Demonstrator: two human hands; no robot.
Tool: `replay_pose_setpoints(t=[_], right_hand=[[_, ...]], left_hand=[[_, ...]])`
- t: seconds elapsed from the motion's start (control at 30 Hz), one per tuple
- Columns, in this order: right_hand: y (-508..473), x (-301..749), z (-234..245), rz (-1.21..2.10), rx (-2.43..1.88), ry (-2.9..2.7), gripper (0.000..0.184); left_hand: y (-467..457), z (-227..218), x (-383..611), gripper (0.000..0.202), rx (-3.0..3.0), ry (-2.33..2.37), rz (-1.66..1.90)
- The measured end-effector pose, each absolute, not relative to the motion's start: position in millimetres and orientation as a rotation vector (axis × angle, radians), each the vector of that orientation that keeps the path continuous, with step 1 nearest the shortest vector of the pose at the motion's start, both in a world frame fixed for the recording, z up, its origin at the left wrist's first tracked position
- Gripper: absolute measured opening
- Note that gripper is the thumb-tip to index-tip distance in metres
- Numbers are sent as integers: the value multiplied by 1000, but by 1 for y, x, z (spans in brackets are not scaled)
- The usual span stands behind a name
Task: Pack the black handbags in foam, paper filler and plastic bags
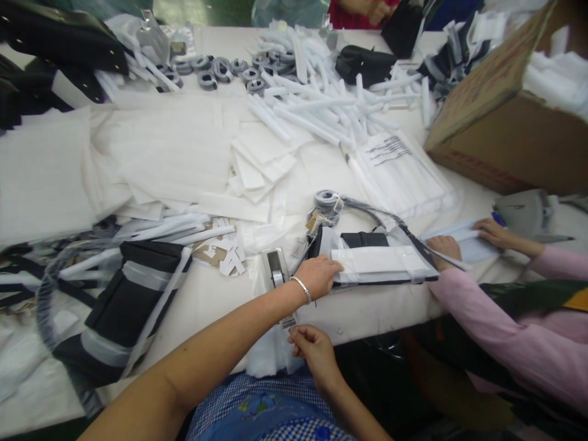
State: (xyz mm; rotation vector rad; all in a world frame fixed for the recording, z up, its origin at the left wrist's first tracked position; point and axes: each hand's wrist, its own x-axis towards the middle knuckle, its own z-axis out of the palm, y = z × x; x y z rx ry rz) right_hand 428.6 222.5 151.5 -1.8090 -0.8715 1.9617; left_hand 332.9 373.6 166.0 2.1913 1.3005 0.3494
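A black bag (pixel 364 239) with a white wrapped packet (pixel 381 263) along its near side lies in front of me. My left hand (pixel 319 275), a bracelet at its wrist, grips the bag's left end, with the fingertips on the packet. Below it, my right hand (pixel 312 349) is closed in a pinch at the near end of a tape dispenser (pixel 277 269); whatever is between the fingers is too small to make out. The bag's strap (pixel 367 205) loops behind it, and a coiled grey strap (pixel 327 199) sits at its far left corner.
A co-worker in pink sleeves (pixel 487 324) handles a pale sheet (pixel 463 239) at right. Another black bag (pixel 133 300) lies left. White sheets (pixel 165 147), foam tubes (pixel 316 110) and coiled straps (pixel 223 69) cover the far table. A cardboard box (pixel 500 122) stands at right.
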Motion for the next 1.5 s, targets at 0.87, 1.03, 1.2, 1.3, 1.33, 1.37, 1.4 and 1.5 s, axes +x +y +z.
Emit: replay_pose_setpoints(t=[0.87,1.03,1.2,1.3,1.33,1.37,1.4,1.5], right_hand=[[494,466,247,714,-611,-3724,15],[503,450,231,600,-445,-3921,12],[508,431,215,590,-373,-4037,8],[514,426,208,644,-400,-4055,10],[517,426,209,668,-421,-4046,11],[522,428,211,689,-448,-4025,11],[526,432,215,705,-481,-3992,10],[538,447,238,721,-606,-3858,18]], left_hand=[[346,163,350,30,2003,1550,557],[344,162,351,33,1955,1557,600],[342,161,352,34,1922,1548,623],[342,162,352,37,1906,1546,628],[343,162,352,37,1902,1547,627],[343,162,352,36,1897,1549,626],[343,162,352,35,1893,1552,625],[343,162,353,32,1885,1556,622]])
